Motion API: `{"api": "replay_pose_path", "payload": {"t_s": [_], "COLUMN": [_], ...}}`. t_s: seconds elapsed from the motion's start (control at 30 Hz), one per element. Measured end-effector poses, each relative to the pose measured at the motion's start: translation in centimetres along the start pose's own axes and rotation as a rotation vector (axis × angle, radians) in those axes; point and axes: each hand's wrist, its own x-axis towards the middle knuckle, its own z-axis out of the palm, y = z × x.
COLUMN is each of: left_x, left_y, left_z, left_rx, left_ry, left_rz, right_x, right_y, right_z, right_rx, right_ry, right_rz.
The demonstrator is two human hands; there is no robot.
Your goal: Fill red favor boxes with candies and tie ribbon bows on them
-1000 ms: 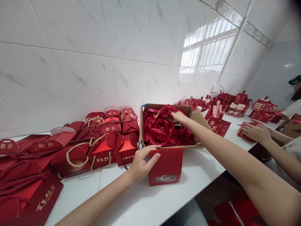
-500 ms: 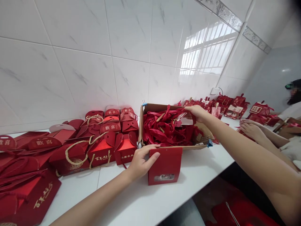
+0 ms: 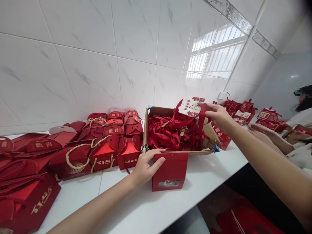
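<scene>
My left hand [image 3: 147, 165] grips the upper left corner of a red box [image 3: 170, 170] with a small clear window, which stands upright on the white table [image 3: 129, 201]. Behind it is an open cardboard box [image 3: 145, 130] full of red ribbons [image 3: 168, 133]. Above the right part of the cardboard box, my right hand [image 3: 213, 113] pinches a white and red printed card [image 3: 190, 107] with red ribbon hanging from it.
Red gift boxes [image 3: 104, 159], some with rope handles, crowd the left side. More decorated red boxes [image 3: 241, 113] stand at the back right. Another person's hands [image 3: 264, 135] are at the right. A tiled wall [image 3: 85, 71] rises behind.
My right hand has lifted the card and ribbon up out of the cardboard box, and the card's printed face now shows. My left hand stays on the red box.
</scene>
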Motion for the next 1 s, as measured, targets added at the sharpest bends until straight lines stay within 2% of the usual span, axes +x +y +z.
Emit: {"api": "replay_pose_path", "payload": {"t_s": [0.1, 0.17, 0.23, 0.33, 0.37, 0.43, 0.5, 0.57, 0.7, 0.87, 1.0], "left_x": [0.0, -0.1, 0.0, 0.4, 0.6, 1.0, 1.2, 1.2, 0.6, 0.1, 0.0], "left_y": [0.1, 0.1, 0.0, -0.2, -0.3, -0.5, -0.6, -0.5, 0.0, 0.4, 0.3], "left_z": [0.0, 0.0, 0.1, 0.1, 0.1, 0.1, 0.0, 0.0, 0.3, 0.7, 0.8], "left_rx": [0.003, 0.007, 0.016, 0.027, 0.027, 0.022, 0.004, -0.029, -0.075, -0.112, -0.095], "left_ry": [0.003, 0.005, 0.013, 0.038, 0.048, 0.059, 0.054, 0.030, -0.024, -0.057, -0.024], "left_rz": [0.002, -0.007, -0.018, -0.019, -0.018, -0.026, -0.044, -0.065, -0.097, -0.173, -0.128], "right_x": [-0.4, -0.3, -0.3, -0.9, -1.4, -2.9, -4.8, -7.0, -10.4, -12.3, -13.3], "right_y": [-0.7, -0.6, -0.1, 0.4, 0.5, 0.3, 0.0, -0.1, 0.7, 2.3, 4.3], "right_z": [0.5, 0.8, 1.0, 1.2, 1.3, 1.7, 2.4, 3.4, 5.6, 8.1, 9.5], "right_rx": [0.039, 0.072, 0.075, 0.091, 0.131, 0.251, 0.344, 0.382, 0.379, 0.465, 0.389], "right_ry": [-0.104, -0.083, 0.068, 0.377, 0.416, 0.371, 0.255, 0.192, 0.157, 0.187, 0.099], "right_rz": [-0.005, 0.008, -0.016, -0.169, -0.210, -0.218, -0.151, -0.091, -0.049, -0.096, -0.035]}}
